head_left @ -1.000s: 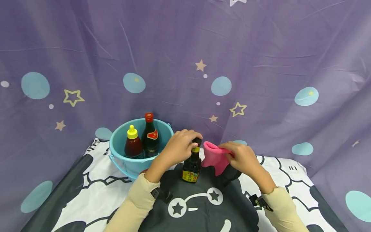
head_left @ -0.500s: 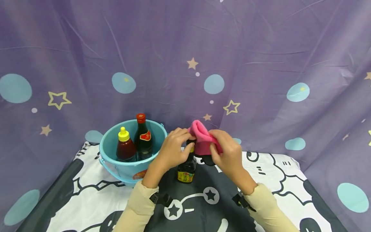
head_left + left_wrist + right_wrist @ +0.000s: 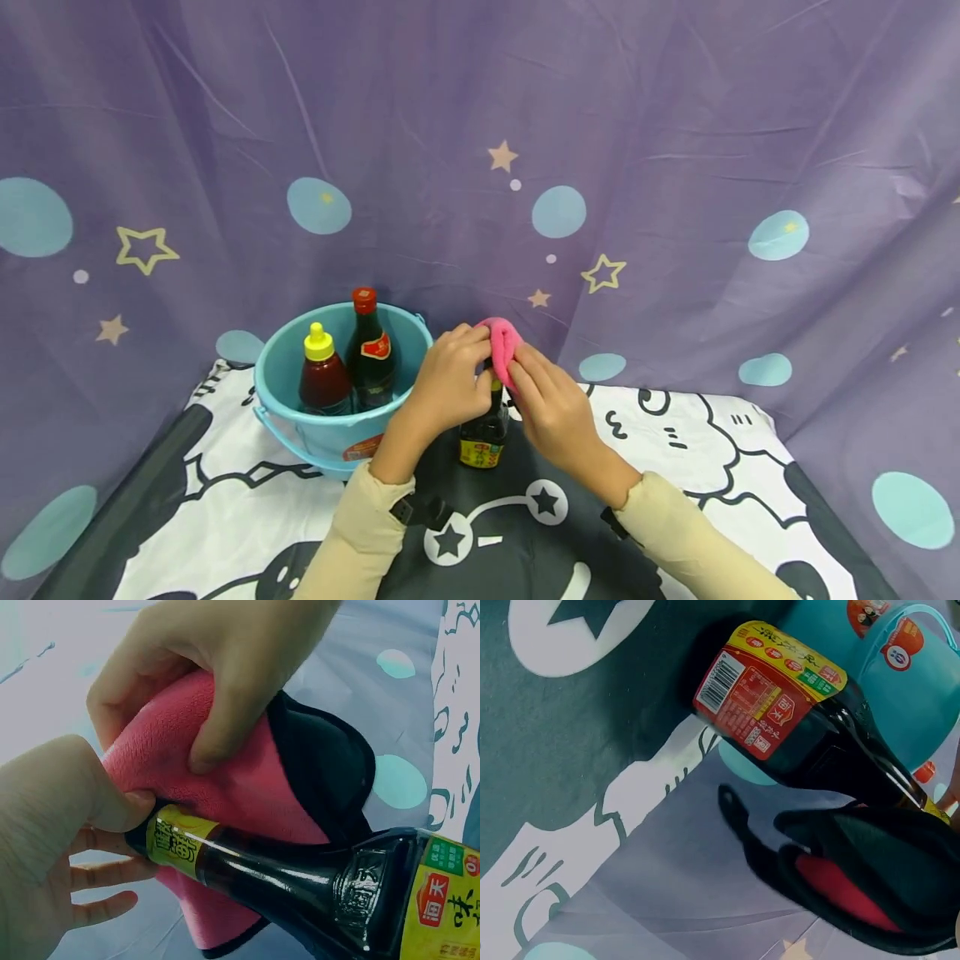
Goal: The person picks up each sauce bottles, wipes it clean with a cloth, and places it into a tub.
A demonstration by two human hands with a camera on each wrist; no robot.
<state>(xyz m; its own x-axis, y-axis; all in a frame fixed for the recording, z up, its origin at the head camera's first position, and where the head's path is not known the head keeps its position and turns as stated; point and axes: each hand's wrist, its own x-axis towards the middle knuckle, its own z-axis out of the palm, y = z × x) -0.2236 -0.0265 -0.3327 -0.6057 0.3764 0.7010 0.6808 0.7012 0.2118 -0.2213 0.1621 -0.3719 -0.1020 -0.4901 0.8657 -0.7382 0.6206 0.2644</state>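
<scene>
A dark soy sauce bottle (image 3: 482, 443) with a yellow label stands upright on the patterned cover in the head view. My left hand (image 3: 450, 383) pinches its capped top between thumb and fingers; the left wrist view shows the thumb (image 3: 124, 806) at the cap. In my right hand (image 3: 555, 412) is a pink cloth (image 3: 501, 343) with black edging and a dark reverse side. It lies folded against the bottle's neck, behind it in the left wrist view. A black loop (image 3: 733, 810) hangs from the cloth in the right wrist view.
Left of the bottle is a light blue bucket (image 3: 318, 450) holding a red-brown squeeze bottle (image 3: 325, 385) with a yellow top and a dark bottle (image 3: 372, 371) with a red cap. A purple curtain (image 3: 675, 183) hangs behind the black-and-white cover (image 3: 720, 458).
My right hand has brought the pink cloth leftward, from beside the bottle up to its neck, and folded it there. My left hand keeps its grip at the bottle's top.
</scene>
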